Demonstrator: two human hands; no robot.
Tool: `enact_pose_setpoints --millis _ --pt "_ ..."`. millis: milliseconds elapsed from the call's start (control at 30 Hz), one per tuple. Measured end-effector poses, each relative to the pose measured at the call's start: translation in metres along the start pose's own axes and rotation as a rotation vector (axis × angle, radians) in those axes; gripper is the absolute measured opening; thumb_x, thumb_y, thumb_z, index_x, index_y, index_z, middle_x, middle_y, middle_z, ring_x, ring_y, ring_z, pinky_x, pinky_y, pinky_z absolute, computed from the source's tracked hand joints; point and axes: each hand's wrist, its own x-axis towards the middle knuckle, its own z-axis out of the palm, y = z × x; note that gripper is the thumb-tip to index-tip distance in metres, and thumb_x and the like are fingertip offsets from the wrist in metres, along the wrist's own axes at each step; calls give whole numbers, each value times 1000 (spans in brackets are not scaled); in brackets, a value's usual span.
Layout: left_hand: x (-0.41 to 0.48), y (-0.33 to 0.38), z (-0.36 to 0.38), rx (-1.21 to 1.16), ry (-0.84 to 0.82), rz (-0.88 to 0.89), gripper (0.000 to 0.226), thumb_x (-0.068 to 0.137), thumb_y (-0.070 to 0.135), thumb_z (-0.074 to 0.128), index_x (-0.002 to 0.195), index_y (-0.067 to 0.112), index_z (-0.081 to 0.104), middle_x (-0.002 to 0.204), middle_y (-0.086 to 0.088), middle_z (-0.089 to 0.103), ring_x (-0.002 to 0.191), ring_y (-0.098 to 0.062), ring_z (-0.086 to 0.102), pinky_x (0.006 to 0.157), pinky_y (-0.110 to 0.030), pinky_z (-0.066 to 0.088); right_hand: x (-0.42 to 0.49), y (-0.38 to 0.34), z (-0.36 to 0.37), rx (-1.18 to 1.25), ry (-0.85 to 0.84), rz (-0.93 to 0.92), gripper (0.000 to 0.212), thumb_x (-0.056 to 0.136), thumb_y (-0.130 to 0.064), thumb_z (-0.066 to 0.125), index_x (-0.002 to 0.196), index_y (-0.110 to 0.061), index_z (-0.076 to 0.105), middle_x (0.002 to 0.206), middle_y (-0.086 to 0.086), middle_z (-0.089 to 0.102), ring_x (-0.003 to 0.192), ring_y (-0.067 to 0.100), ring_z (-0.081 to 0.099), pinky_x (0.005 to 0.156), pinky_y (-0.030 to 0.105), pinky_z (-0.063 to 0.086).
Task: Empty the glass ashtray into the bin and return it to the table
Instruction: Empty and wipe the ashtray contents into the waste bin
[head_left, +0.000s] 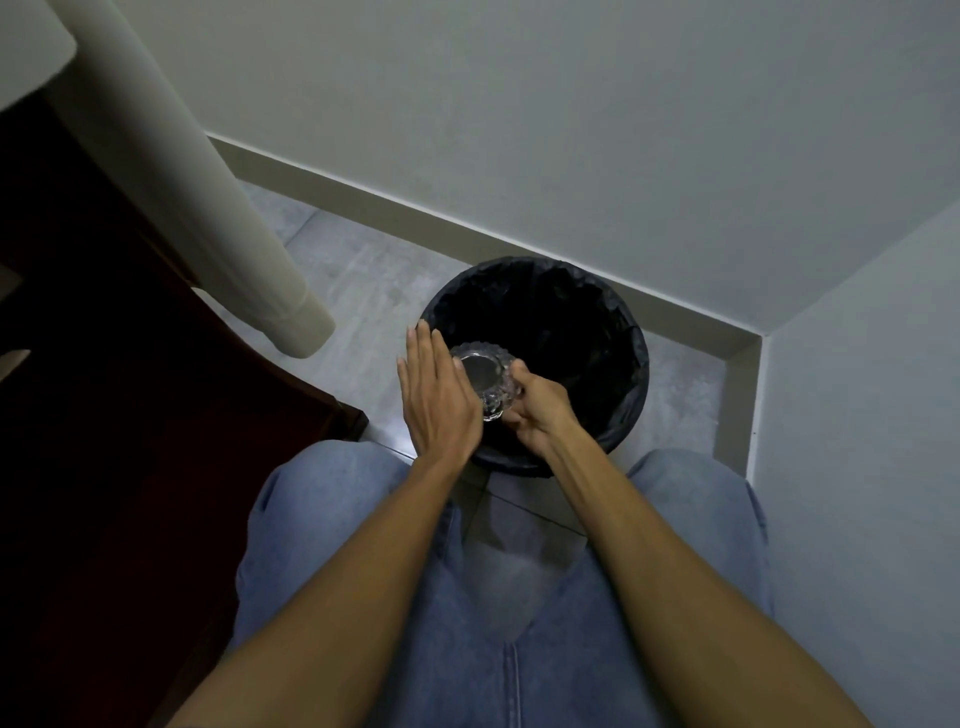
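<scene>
While the person crouches or sits over the corner of the room, the scene reads like this from left to right. At the far left stands dark wooden furniture (104, 364), and beside it a pale round table leg (208, 182) slants down to the grey floor (363, 291).

Next comes the left hand (436, 395). It is flat and fully open, fingers together and pointing away from the person, its palm pressed or nearly pressed against the left side of the ashtray (485, 376). It grips nothing; it looks more like a hand tapping or steadying the glass.

The ashtray sits between the two hands, above the near left part of the bin (535, 364). It is tipped on edge, so one round face shows to the camera; whether that is the hollow or the base I cannot tell, nor whether anything is left inside.

The right hand (535, 410) is closed around the right side of the ashtray, fingers curled over its rim, and carries its weight. Both hands are equally close to the glass.

The bin, lined with a black bag, stands tight in the corner with the skirting board (467, 228) and the wall (571, 130) behind it and to its right. Its mouth is wide and dark, with plenty of room under the ashtray.

My judgement is that the emptying is in hand or nearly over. The way back to the table probably lies up and to the left, past the table leg, which is the one edge to avoid; near side and upward are open.
</scene>
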Motion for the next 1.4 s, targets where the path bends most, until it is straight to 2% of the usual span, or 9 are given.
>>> enact_pose_setpoints --millis 533,733,900,1000,1133,1233,1300,1333,1400 --pt "1 7 7 6 8 -26 57 104 22 22 156 1 27 167 -11 19 156 -23 10 127 -42 8 6 3 -1 -12 36 -88 30 102 -15 52 75 -4 60 55 4 50 28 4 37 27 15 24" --pt "1 8 8 11 10 -35 56 104 21 24 156 1 28 166 -11 21 156 -23 11 127 -42 9 6 0 -3 -52 -23 -115 31 103 -15 49 78 -3 62 45 -3 51 29 2 37 28 16 25" --pt "2 10 9 13 24 -30 54 104 19 27 155 1 29 166 -11 23 156 -22 13 127 -43 10 10 -1 -5 -133 -39 -136 28 102 -18 51 86 -2 66 48 -4 55 34 3 41 31 17 27" --pt "2 13 10 9 36 -41 53 105 18 31 155 2 31 165 -10 25 156 -21 14 127 -41 8 16 -4 -8 -345 -31 -187 30 101 -25 54 86 -4 68 60 2 54 45 8 45 37 20 33" --pt "5 20 3 -46 -2 -51 53 105 17 31 156 3 28 166 -9 22 156 -20 11 127 -37 3 10 -14 -13 -723 -1 -463 29 98 -35 55 82 -17 72 70 0 66 66 14 59 64 32 49" --pt "15 27 -14 -126 -18 -40 48 106 17 31 152 5 39 159 -10 40 151 -21 29 126 -34 14 -7 -19 -16 -1100 -5 -779 25 97 -34 53 93 -17 71 78 3 64 75 15 59 67 30 43" --pt "22 38 -32 -189 -29 -45 40 106 21 32 135 10 58 136 -7 62 129 -20 53 111 -33 37 -17 -16 -18 -1325 -16 -994 30 98 -35 48 104 -13 68 82 5 56 74 20 55 65 31 44" --pt "25 45 -40 -251 -64 -71 36 106 23 33 116 14 67 115 -5 70 110 -19 61 96 -33 47 -21 -15 -20 -1401 -19 -1095 34 98 -35 46 107 -10 66 85 8 54 72 23 55 62 34 46" --pt "35 60 -57 -393 -173 -195 42 106 26 35 72 16 57 72 -2 62 69 -13 57 66 -33 42 -30 -14 -23 -1504 19 -1257 33 99 -31 49 110 -5 65 87 10 53 70 23 52 55 35 45"
